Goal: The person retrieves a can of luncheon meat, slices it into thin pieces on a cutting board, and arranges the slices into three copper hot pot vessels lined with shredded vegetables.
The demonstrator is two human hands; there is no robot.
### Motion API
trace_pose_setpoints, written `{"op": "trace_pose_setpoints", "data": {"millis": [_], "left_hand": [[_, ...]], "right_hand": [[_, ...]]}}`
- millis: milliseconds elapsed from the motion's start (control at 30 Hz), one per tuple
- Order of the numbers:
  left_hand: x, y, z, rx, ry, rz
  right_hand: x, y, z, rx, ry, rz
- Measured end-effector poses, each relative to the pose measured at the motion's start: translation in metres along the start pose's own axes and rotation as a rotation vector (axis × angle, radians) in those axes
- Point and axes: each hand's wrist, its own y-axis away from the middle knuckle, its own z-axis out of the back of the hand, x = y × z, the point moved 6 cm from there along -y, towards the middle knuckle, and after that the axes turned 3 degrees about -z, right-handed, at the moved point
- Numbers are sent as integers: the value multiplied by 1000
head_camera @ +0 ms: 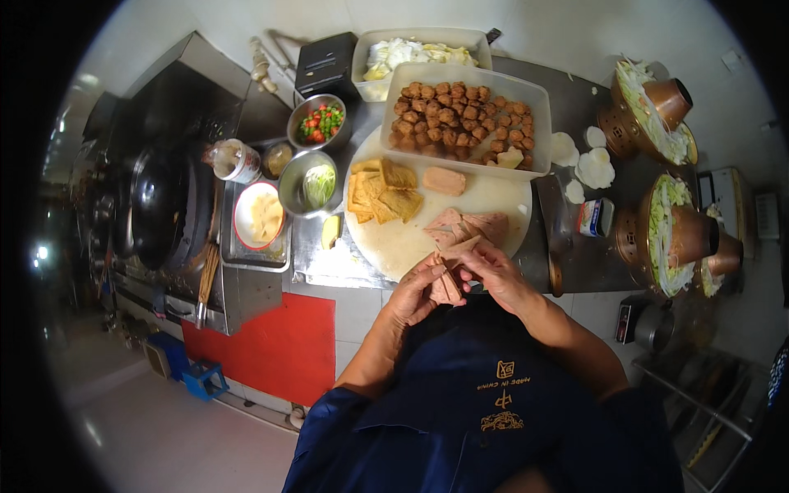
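My left hand [417,291] is closed around a small stack of luncheon meat slices [445,288] at the near edge of a round white cutting board [376,248]. Fingers of my right hand [493,271] pinch another slice [459,248] just above that stack. More triangular luncheon meat slices [490,227] lie on the board beyond my hands. Behind them is an uncut block of luncheon meat [444,181]. Yellow-brown fried sheets [383,191] are piled at the board's left. A plastic tub [540,132] of browned meatballs [450,114] overlaps the board's far side.
Metal bowls with chopped peppers [320,125] and shredded greens [320,185] stand left. A cleaver [555,237] and an open can [595,217] lie right of the board, near copper hot pots [638,237] filled with shredded vegetables. A wok [161,206] is at far left.
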Motion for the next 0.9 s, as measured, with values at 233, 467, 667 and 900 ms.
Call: {"op": "trace_pose_setpoints", "data": {"millis": [233, 467, 667, 900], "left_hand": [[21, 1, 17, -169, -23, 120], [21, -2, -10, -192, -164, 115], [47, -34, -54, -6, -313, 102], [83, -49, -85, 107, -375, 170]], "right_hand": [[20, 13, 29, -254, -99, 249], [2, 52, 49, -235, 146, 83], [-14, 83, 56, -374, 276, 167], [-10, 137, 95, -454, 318, 272]]}}
